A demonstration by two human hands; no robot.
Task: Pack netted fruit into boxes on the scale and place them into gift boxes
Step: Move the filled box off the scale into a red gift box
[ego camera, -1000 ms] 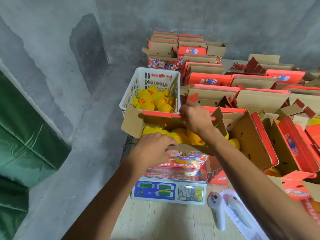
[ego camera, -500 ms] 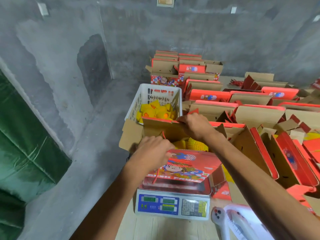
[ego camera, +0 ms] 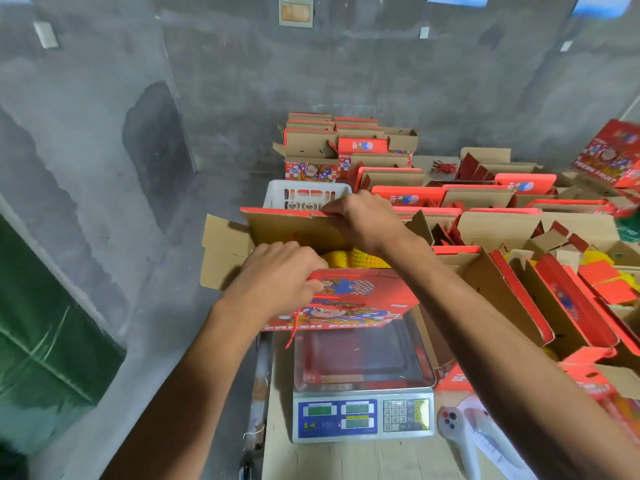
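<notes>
A red printed gift box (ego camera: 360, 299) full of yellow netted fruit (ego camera: 353, 259) hangs lifted above the steel pan of the scale (ego camera: 363, 355). My left hand (ego camera: 277, 278) grips the box's near top edge by the red cord handle. The far brown flap (ego camera: 291, 226) stands upright, its top edge pinched by my right hand (ego camera: 363, 223). A side flap sticks out to the left. Behind the far flap a white plastic basket (ego camera: 304, 192) shows only its rim.
Several open red and brown gift boxes (ego camera: 485, 216) crowd the table to the right and back. A white handheld controller (ego camera: 457, 431) and a paper sheet lie right of the scale. A grey concrete wall and floor lie to the left, with a green cloth at far left.
Both hands have raised the box off the scale pan, which now shows bare. The far flap has swung upright and hides the fruit in the basket. The view tilted up.
</notes>
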